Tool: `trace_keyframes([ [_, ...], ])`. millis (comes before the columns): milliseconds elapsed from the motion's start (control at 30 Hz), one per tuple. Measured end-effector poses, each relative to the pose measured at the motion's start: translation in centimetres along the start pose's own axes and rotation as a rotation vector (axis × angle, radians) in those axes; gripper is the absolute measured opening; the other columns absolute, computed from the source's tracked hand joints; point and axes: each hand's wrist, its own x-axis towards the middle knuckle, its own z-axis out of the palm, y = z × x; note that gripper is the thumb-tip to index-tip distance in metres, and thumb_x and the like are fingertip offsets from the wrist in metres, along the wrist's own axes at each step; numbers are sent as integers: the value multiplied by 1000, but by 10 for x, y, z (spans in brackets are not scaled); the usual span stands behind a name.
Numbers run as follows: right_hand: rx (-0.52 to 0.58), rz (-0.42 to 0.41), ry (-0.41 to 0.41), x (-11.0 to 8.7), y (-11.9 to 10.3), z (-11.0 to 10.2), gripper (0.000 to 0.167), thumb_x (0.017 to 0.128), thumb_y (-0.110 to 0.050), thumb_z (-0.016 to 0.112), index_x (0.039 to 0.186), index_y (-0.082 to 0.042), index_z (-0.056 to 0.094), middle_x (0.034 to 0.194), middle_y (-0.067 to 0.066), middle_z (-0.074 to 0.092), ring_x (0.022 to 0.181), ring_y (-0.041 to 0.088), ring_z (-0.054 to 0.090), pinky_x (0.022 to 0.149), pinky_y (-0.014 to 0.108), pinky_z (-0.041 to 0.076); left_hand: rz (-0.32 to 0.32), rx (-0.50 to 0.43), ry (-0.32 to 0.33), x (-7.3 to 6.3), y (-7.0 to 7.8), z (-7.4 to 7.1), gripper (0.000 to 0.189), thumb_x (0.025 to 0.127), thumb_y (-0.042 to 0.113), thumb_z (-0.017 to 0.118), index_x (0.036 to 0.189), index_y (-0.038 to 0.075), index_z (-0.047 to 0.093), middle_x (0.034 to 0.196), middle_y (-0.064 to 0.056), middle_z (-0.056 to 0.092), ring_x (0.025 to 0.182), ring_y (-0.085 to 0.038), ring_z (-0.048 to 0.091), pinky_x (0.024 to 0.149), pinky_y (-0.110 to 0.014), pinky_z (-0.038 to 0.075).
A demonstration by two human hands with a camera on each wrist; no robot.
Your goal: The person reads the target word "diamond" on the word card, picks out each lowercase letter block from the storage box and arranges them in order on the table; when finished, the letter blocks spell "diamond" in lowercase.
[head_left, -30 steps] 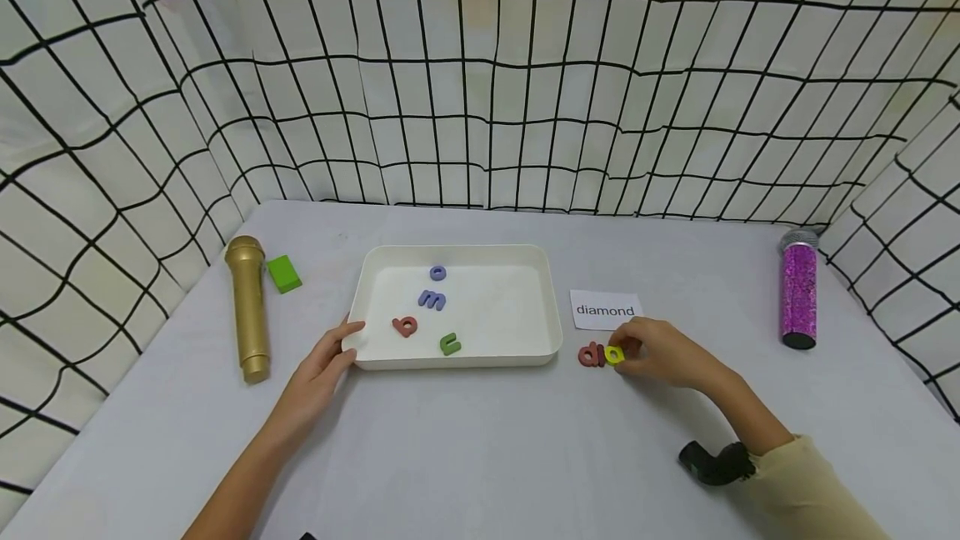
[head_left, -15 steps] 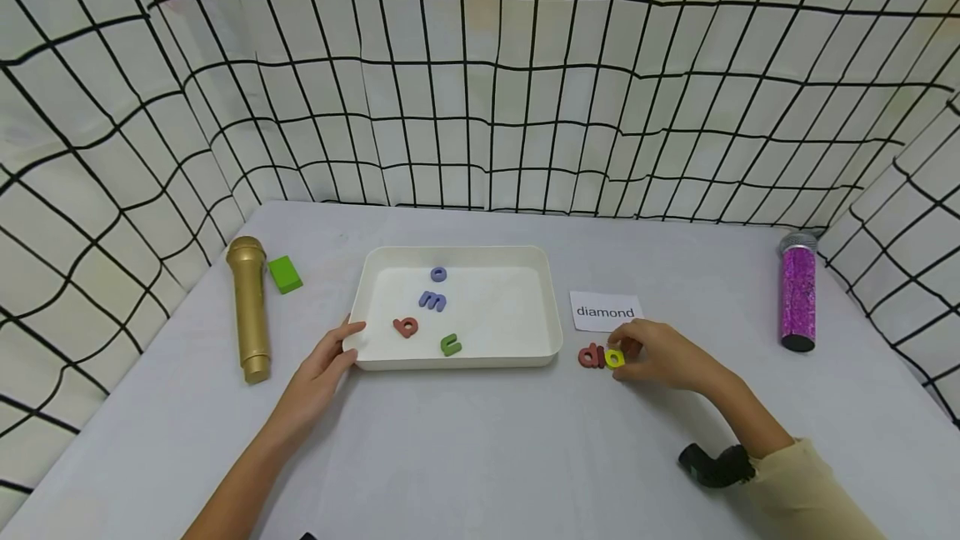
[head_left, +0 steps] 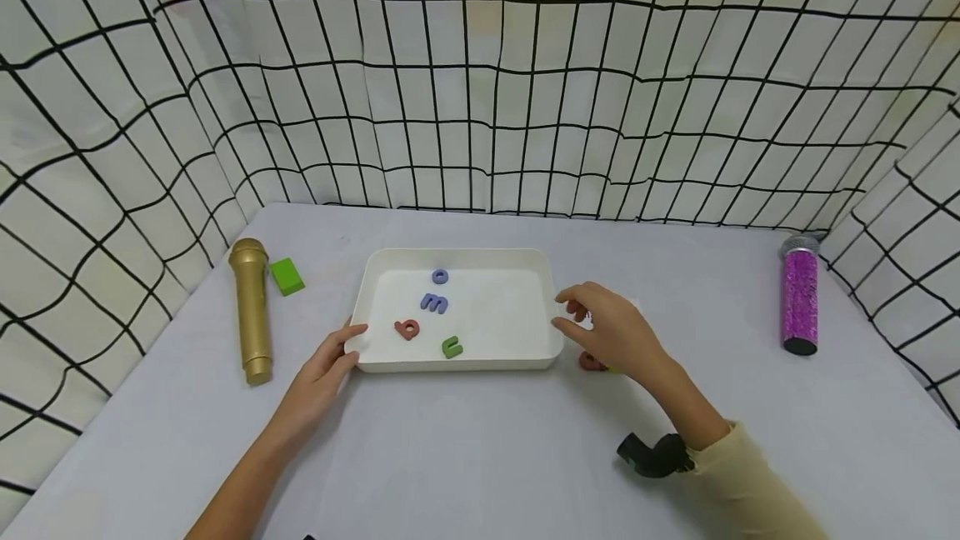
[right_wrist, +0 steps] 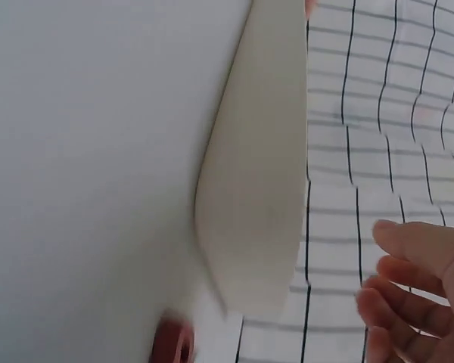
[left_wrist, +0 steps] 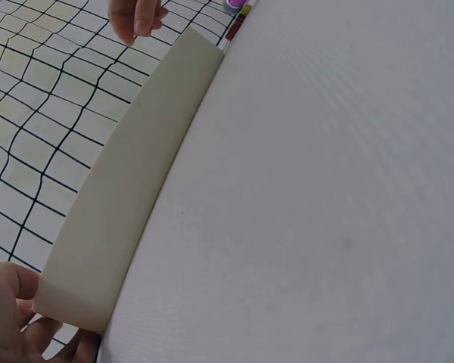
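Note:
My left hand (head_left: 318, 373) grips the left front corner of a white tray (head_left: 480, 363), thumb and fingers on its rim. Inside the tray lie a blue letter o (head_left: 440, 277), a blue letter m (head_left: 434, 303), a red letter (head_left: 407, 329) and a green letter n (head_left: 452, 347). Just off the tray's right edge hovers my right hand (head_left: 611, 332), fingers loosely bent with nothing between them. Beneath that hand a red letter d (head_left: 591, 362) shows on the table, with a bit of yellow beside it. The word card is almost wholly hidden by the right hand.
A gold microphone (head_left: 251, 315) and a green block (head_left: 287, 277) lie at the left of the white-covered table (head_left: 465, 457). A purple glitter microphone (head_left: 800, 298) lies at the right. Netting (head_left: 491, 119) with a black grid surrounds the table at the back and sides.
My right hand has let go of the yellow letter o beside the red letters and moved left and up to the tray's right edge. My left hand has stayed on the tray.

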Motion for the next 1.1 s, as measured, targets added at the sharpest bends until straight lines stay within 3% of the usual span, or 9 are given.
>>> trace_keyframes([
  [100, 47, -62, 59, 13, -15, 18, 28, 81, -13, 77, 105, -3, 65, 93, 4, 64, 79, 14, 60, 65, 27, 51, -5, -1, -2, -1, -1, -1, 42, 103, 14, 39, 143, 5, 34, 156, -16, 4, 141, -32, 4, 111, -51, 13],
  [200, 96, -62, 56, 26, -29, 37, 27, 82, -14, 76, 105, -5, 65, 93, 4, 64, 79, 12, 59, 65, 25, 50, -9, 2, -7, -1, -1, 0, 42, 103, 15, 39, 143, 6, 34, 156, -16, 4, 141, -32, 3, 111, -51, 13],
  [633, 215, 99, -166, 82, -66, 96, 34, 85, -22, 73, 112, -3, 65, 87, 3, 60, 75, 13, 54, 60, 22, 44, -11, 17, -2, -2, 1, -1, 41, 103, 17, 39, 143, 7, 35, 156, -15, 7, 141, -31, 6, 111, -50, 14],
  [833, 150, 194, -218, 98, -69, 111, 39, 85, -26, 73, 116, -6, 63, 90, 3, 61, 72, 13, 53, 57, 22, 43, -12, 31, 2, -1, -1, -1, 41, 103, 18, 39, 143, 8, 36, 156, -14, 7, 141, -30, 7, 111, -50, 15],
  [1100, 70, 310, -291, 108, -65, 124, 40, 85, -32, 71, 118, -11, 61, 94, 1, 57, 79, 13, 53, 63, 24, 44, -23, 35, 3, -1, -1, -1, 41, 103, 18, 39, 143, 9, 35, 156, -15, 7, 141, -32, 7, 110, -50, 16],
])
